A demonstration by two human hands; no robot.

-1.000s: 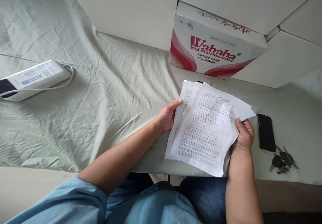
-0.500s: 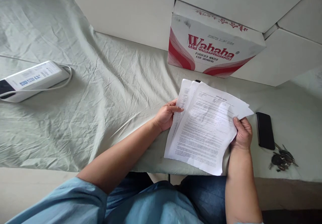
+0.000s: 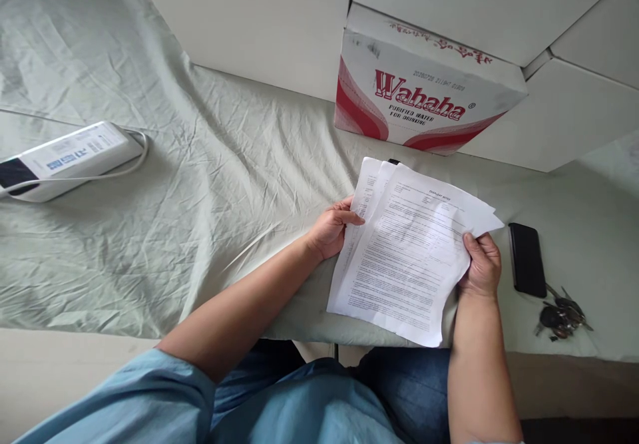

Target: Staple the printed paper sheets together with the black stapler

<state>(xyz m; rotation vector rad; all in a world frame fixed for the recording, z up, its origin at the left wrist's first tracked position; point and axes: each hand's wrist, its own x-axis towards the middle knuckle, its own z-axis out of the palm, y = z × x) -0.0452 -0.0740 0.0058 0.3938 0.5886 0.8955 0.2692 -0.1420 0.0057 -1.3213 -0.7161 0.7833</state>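
Note:
Several printed paper sheets are fanned out between my two hands, tilted over the front part of the cloth-covered surface. My left hand pinches their left edge, thumb on top and fingers underneath. On the right edge, my right hand grips the sheets with its thumb in front; its fingers are mostly hidden behind the paper. The top sheet carries dense lines of small print under a short heading. The sheets behind it show only as strips at the left and the upper right corner.
A red and white water carton stands at the back against white panels. Right of the papers lie a black phone and a bunch of keys. A long white box with a cable rests far left on the wrinkled green cloth.
The view has shifted very slightly. Both hands keep the same hold on the sheets, and nothing else has visibly moved.

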